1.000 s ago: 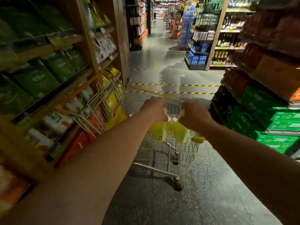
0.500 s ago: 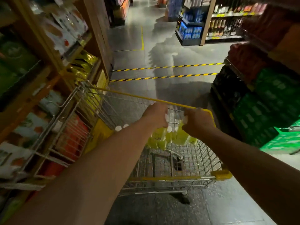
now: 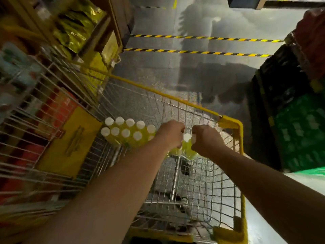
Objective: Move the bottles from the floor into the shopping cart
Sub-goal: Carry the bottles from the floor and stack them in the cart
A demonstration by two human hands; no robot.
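Note:
A wire shopping cart (image 3: pixel 230 120) with yellow rim stands below me. Inside it, at the far left, several yellow bottles with white caps (image 3: pixel 126 132) stand packed together. My left hand (image 3: pixel 169 133) and my right hand (image 3: pixel 206 140) reach down into the cart side by side. Both grip the tops of a cluster of yellow bottles (image 3: pixel 186 148), which hangs just right of the packed ones. How many bottles each hand holds is hidden by the fingers.
Wooden shelves with yellow and orange packets (image 3: pixel 77 29) line the left, close against the cart. Green and dark crates (image 3: pixel 299 134) are stacked on the right. Two yellow-black striped tapes (image 3: pixel 193 51) cross the grey floor ahead.
The view has tilted down and closer to the cart. Both hands have lowered the yellow bottles deeper into the basket, beside the packed bottles now in view.

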